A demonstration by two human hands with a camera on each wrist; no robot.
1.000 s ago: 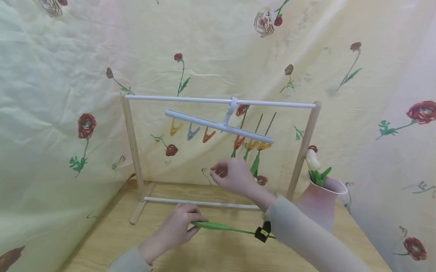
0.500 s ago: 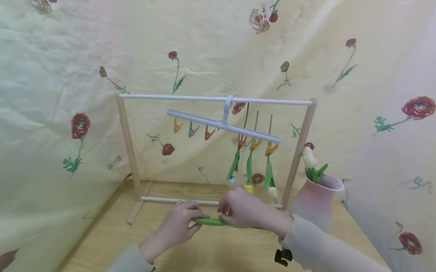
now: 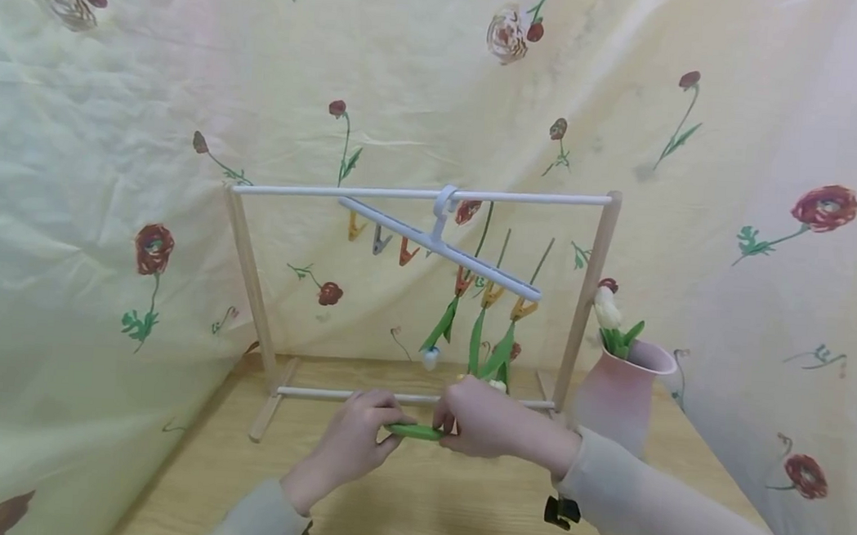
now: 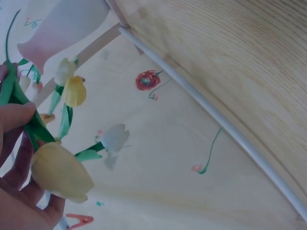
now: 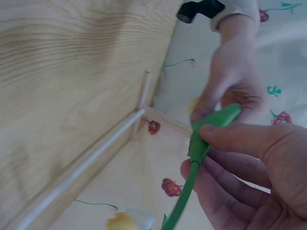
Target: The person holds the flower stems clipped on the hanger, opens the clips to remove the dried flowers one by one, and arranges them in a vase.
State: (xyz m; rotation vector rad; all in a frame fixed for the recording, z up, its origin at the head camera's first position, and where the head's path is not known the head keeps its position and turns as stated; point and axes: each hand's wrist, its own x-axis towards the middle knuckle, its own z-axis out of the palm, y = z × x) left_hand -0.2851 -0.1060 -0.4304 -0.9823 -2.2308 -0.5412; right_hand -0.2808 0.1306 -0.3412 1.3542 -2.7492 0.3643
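My left hand (image 3: 352, 435) pinches a pale yellow tulip (image 4: 62, 170) just below its head, thumb on the green leaves. On the same tulip, my right hand (image 3: 485, 418) pinches the leaf base and stem between thumb and fingers, as the right wrist view shows. The green leaf (image 3: 413, 432) spans between both hands. Behind them a light blue clip hanger (image 3: 437, 243) hangs tilted, right end low. Its right-hand clips hold tulips head down by their stems, among them a bluish-white tulip (image 3: 430, 358). The left-hand yellow clip (image 3: 356, 227), grey clip (image 3: 381, 240) and orange clip (image 3: 408, 252) hold nothing.
The hanger hooks over the white top rod (image 3: 315, 191) of a wooden-legged rack. A lower rod (image 3: 303, 392) runs close behind my hands. At right stands a pink-white vase (image 3: 615, 402) with a white tulip (image 3: 608, 308). Floral cloth (image 3: 440, 72) encloses the wooden table (image 3: 399, 511).
My right hand has come down from beside the hanging tulips and now pinches the held tulip. The hanger has swung, its right end dropping. My left hand stays nearly in place.
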